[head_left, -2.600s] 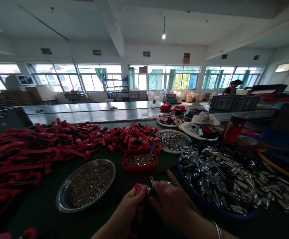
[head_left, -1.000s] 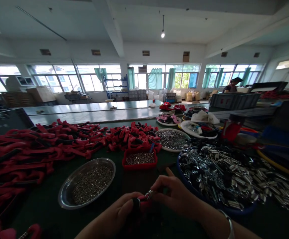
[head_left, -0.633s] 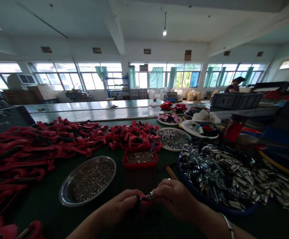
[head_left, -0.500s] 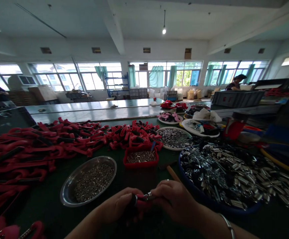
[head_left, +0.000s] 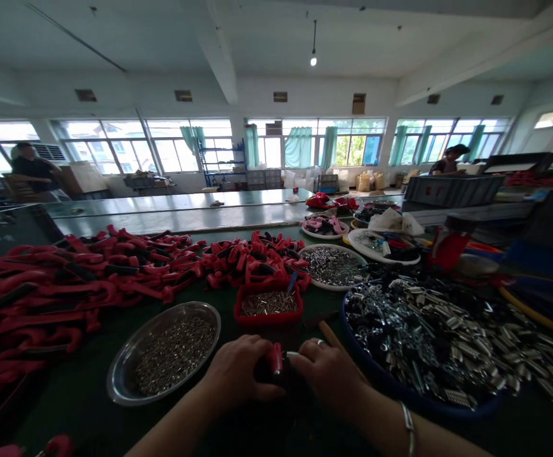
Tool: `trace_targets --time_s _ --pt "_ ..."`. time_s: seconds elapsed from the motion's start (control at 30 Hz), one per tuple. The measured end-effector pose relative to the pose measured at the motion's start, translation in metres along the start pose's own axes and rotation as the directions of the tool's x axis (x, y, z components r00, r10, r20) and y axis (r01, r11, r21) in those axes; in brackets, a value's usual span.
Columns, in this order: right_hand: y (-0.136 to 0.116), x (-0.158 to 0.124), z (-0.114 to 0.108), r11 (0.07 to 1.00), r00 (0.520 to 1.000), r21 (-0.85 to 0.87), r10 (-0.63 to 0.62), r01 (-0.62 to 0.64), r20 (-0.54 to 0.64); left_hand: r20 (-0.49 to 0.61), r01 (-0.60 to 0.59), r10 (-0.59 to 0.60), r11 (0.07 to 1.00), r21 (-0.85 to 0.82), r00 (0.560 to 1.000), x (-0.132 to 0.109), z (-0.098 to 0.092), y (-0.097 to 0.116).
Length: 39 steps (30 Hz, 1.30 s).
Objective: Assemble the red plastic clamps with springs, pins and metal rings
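Observation:
Fingers of my left hand (head_left: 238, 368) are wrapped round a red tool frame (head_left: 277, 357). A bright, ridged metal piece like a spring or screw (head_left: 292, 354) sticks out of its right side. My right hand (head_left: 326, 368), with a ring and a bracelet, pinches this metal piece at its right end. Most of the red frame is hidden by my left hand and shadow. Right in front of my hands stands a red tray (head_left: 267, 319) with small metal pins in it. A hammer (head_left: 332, 333) lies just behind my right hand.
On the left are piled red frames (head_left: 76, 279) with black grips. A steel bowl (head_left: 114, 384) holds small metal parts. At right a blue basin (head_left: 400, 390) overflows with ridged metal parts. Several white trays (head_left: 336, 287) stand behind. Two people work farther back.
The red frame has been turned more upright between my hands. My left hand has moved up and now shows its back. At far left, a person has stepped to the right.

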State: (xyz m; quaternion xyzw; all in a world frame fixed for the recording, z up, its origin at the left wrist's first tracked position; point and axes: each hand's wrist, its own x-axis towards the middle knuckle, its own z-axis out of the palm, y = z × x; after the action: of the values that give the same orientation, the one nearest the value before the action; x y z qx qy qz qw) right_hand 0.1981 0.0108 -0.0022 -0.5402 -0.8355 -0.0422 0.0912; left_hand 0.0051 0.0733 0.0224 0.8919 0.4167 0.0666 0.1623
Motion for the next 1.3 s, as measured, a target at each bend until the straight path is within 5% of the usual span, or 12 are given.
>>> trace_targets --time_s 0.13,0.27,0.37,0.5,0.63,0.87,1.07,1.3 --pt "0.002 0.004 -0.008 0.987 0.990 0.104 0.111 -0.120 0.089 -0.038 0.077 -0.075 0.996 0.052 0.996 0.000 0.015 -0.004" --pt "0.025 -0.021 -0.023 0.948 0.970 0.207 0.238 -0.242 0.045 -0.114 0.143 -0.142 0.990 0.004 0.983 0.010 -0.003 -0.015" --pt "0.037 -0.044 -0.024 0.920 0.922 0.098 0.367 -0.380 0.126 -0.214 0.282 -0.258 0.955 0.091 0.942 0.045 -0.024 -0.026" --pt "0.037 -0.066 -0.012 0.917 0.891 0.024 0.381 -0.399 0.248 -0.087 0.277 -0.266 0.945 0.172 0.960 0.106 -0.028 -0.040" --pt "0.037 -0.074 0.002 0.927 0.921 0.081 0.348 -0.366 0.175 -0.009 0.265 -0.270 0.937 0.226 0.963 0.134 -0.016 -0.049" --pt "0.043 -0.074 0.013 0.922 0.933 0.163 0.330 -0.351 0.143 -0.087 0.292 -0.279 0.931 0.219 0.956 0.124 -0.017 -0.059" --pt "0.045 -0.076 0.013 0.902 0.936 0.249 0.331 -0.352 0.123 -0.133 0.221 -0.213 0.974 0.051 0.968 0.120 -0.019 -0.051" --pt "0.046 -0.078 0.015 0.899 0.942 0.280 0.321 -0.335 0.096 -0.001 0.095 -0.095 0.994 -0.057 0.995 0.063 -0.006 -0.028"
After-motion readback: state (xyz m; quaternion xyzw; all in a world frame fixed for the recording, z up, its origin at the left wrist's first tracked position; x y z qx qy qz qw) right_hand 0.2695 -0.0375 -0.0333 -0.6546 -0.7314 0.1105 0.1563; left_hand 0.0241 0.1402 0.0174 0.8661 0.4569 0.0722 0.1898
